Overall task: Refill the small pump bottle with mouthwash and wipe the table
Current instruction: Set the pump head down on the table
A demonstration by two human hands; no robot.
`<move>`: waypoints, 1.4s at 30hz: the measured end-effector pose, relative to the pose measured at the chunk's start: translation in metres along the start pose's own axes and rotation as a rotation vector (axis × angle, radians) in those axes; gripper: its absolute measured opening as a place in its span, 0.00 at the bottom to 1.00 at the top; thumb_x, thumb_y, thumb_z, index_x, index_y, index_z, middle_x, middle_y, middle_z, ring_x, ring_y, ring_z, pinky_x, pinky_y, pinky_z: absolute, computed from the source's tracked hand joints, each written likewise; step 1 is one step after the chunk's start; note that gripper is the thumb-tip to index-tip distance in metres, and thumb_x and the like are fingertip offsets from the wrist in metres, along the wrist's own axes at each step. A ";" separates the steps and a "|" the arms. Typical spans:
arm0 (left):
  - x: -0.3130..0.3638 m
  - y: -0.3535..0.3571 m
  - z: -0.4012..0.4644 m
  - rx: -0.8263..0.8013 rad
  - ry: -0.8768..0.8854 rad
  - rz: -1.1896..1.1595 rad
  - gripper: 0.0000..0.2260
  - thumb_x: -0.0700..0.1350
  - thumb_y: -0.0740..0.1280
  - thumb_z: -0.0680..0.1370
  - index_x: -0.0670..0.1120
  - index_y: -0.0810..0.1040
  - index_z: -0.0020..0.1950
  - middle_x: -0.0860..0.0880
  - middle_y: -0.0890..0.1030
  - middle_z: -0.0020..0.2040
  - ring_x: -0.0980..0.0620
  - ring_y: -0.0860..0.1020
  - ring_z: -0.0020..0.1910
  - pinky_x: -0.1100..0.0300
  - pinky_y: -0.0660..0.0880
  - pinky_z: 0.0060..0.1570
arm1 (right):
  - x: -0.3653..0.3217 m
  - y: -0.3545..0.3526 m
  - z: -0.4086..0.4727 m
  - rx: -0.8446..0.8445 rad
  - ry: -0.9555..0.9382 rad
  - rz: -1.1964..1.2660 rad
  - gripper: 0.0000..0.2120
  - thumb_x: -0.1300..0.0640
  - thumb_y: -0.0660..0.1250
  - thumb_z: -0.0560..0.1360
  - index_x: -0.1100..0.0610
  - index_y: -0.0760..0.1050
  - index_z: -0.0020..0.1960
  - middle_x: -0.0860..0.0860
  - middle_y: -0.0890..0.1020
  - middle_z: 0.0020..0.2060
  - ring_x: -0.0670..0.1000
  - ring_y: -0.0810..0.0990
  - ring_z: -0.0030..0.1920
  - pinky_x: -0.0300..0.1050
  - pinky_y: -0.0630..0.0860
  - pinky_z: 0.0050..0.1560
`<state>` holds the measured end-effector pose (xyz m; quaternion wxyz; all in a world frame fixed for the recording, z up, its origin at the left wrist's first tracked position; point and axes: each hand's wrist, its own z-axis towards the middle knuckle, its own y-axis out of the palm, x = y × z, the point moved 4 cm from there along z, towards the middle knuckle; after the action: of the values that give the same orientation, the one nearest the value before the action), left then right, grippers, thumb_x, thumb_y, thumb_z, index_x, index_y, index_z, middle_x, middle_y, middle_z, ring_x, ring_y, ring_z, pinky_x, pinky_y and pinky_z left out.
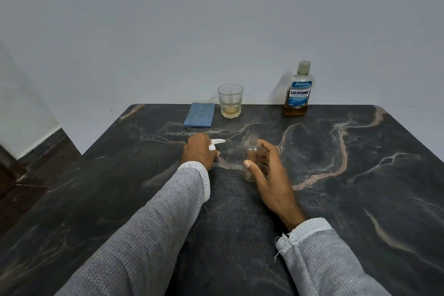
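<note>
A small clear bottle (251, 151) stands upright and uncapped near the middle of the dark marble table (336, 199). My right hand (269, 175) curls round it, thumb in front and fingers behind. To its left my left hand (198, 152) holds the white pump head (216, 143) low over the table, nozzle pointing right. The mouthwash bottle (298, 89) with a blue label stands capped at the far edge, amber liquid low in it. A folded blue cloth (200, 114) lies at the far edge on the left.
A drinking glass (230, 101) with a little pale liquid stands between the cloth and the mouthwash bottle. A grey wall rises directly behind the table. Dark floor shows past the table's left edge.
</note>
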<state>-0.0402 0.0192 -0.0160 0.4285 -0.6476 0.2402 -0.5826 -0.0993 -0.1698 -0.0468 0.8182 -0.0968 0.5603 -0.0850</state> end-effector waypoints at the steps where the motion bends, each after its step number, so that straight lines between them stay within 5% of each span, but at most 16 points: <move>1: 0.000 0.000 0.001 0.000 -0.002 -0.001 0.16 0.47 0.77 0.71 0.44 0.81 0.56 0.44 0.82 0.55 0.45 0.80 0.53 0.51 0.77 0.54 | 0.000 0.000 0.000 -0.001 0.001 0.002 0.23 0.51 0.67 0.77 0.33 0.62 0.65 0.37 0.77 0.60 0.35 0.76 0.59 0.29 0.72 0.58; 13: -0.004 0.006 0.005 -0.019 -0.023 -0.001 0.17 0.48 0.76 0.71 0.46 0.78 0.57 0.44 0.82 0.56 0.43 0.80 0.54 0.49 0.79 0.55 | -0.001 0.000 -0.001 -0.009 0.019 0.008 0.24 0.52 0.67 0.77 0.39 0.62 0.68 0.36 0.75 0.60 0.32 0.75 0.59 0.26 0.71 0.56; 28: -0.003 0.009 0.007 -0.018 -0.023 0.080 0.19 0.52 0.73 0.73 0.43 0.79 0.59 0.43 0.81 0.57 0.43 0.80 0.56 0.51 0.77 0.54 | -0.004 -0.001 -0.002 -0.017 0.026 -0.005 0.23 0.50 0.67 0.77 0.29 0.61 0.63 0.34 0.76 0.59 0.33 0.75 0.60 0.26 0.72 0.55; 35: -0.003 0.010 0.008 -0.054 -0.033 0.087 0.22 0.53 0.73 0.73 0.43 0.77 0.62 0.43 0.80 0.59 0.43 0.79 0.57 0.49 0.78 0.56 | -0.004 0.000 -0.002 -0.015 0.018 -0.003 0.22 0.45 0.66 0.75 0.30 0.61 0.63 0.36 0.76 0.60 0.34 0.75 0.60 0.26 0.71 0.55; 42: -0.003 0.009 0.004 -0.049 -0.021 0.090 0.21 0.53 0.73 0.73 0.43 0.78 0.61 0.43 0.80 0.58 0.43 0.79 0.56 0.50 0.77 0.56 | -0.003 0.000 -0.002 -0.011 0.018 -0.002 0.23 0.51 0.67 0.77 0.31 0.62 0.63 0.37 0.76 0.60 0.34 0.76 0.59 0.26 0.71 0.55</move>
<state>-0.0354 0.0183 -0.0253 0.4407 -0.6523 0.2787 -0.5501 -0.1020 -0.1693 -0.0443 0.8126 -0.1012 0.5678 -0.0838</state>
